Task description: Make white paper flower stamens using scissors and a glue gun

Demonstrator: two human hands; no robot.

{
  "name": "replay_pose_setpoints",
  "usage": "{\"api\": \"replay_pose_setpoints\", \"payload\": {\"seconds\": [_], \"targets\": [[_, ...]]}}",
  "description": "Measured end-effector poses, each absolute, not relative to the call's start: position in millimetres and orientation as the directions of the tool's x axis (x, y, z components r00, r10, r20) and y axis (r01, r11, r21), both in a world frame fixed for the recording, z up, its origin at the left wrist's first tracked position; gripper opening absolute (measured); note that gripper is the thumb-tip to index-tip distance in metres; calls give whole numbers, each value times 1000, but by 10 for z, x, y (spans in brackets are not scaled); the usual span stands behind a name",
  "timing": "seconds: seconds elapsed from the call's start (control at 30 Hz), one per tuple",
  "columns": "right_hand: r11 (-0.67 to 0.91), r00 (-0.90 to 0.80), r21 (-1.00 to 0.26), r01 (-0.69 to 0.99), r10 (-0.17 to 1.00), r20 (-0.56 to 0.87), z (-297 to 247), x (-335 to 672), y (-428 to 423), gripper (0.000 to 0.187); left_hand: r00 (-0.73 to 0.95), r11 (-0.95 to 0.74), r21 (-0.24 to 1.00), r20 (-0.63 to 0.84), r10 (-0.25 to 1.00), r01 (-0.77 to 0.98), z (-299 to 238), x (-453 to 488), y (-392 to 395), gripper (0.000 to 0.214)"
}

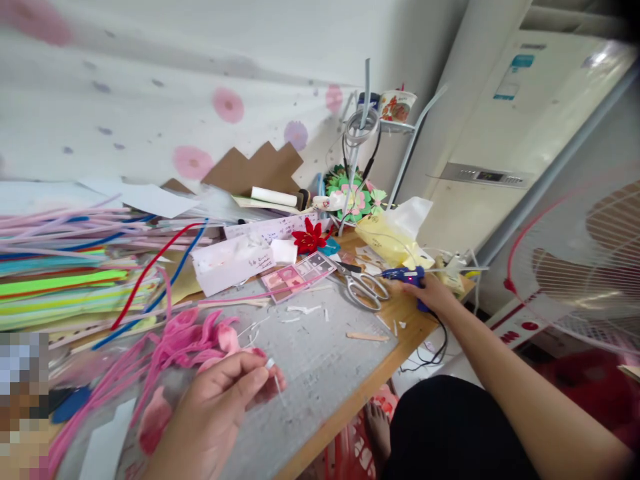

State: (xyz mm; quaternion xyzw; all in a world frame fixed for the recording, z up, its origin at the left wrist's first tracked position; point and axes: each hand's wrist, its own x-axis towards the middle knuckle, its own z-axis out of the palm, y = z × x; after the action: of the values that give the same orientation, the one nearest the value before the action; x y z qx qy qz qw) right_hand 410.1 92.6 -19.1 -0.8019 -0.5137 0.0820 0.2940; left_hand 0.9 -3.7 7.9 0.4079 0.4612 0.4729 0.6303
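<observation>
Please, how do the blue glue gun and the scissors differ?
The glue gun is blue, while the scissors look mostly silver. The right hand holds the glue gun; the scissors lie on the table, untouched. The glue gun shows a small red light; the scissors have none. Both are hand tools.

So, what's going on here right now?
A person at a cluttered table pinches a small white piece in the left hand. The right hand, stretched out to the table's right edge, grips a blue glue gun; whether it is lifted is hard to tell. The scissors lie just beside the gun, with a red flower behind them and pink stems near the left hand.
</observation>
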Motion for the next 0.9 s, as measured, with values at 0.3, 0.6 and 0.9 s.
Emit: {"api": "replay_pose_setpoints", "payload": {"seconds": [0.3,0.6,0.9], "targets": [[719,-364,-211,662,555,748,241,2664,313,17,296,317,828,-192,936,-462,22,-11,-77,7],[845,-683,-402,354,527,506,196,1731,201,14,271,353,752,-238,933,-556,-10,-45,-8,10],[728,-527,-651,215,648,550,221,1655,253,8,128,220,854,-181,975,-472,-43,-20,-41,10]]}}
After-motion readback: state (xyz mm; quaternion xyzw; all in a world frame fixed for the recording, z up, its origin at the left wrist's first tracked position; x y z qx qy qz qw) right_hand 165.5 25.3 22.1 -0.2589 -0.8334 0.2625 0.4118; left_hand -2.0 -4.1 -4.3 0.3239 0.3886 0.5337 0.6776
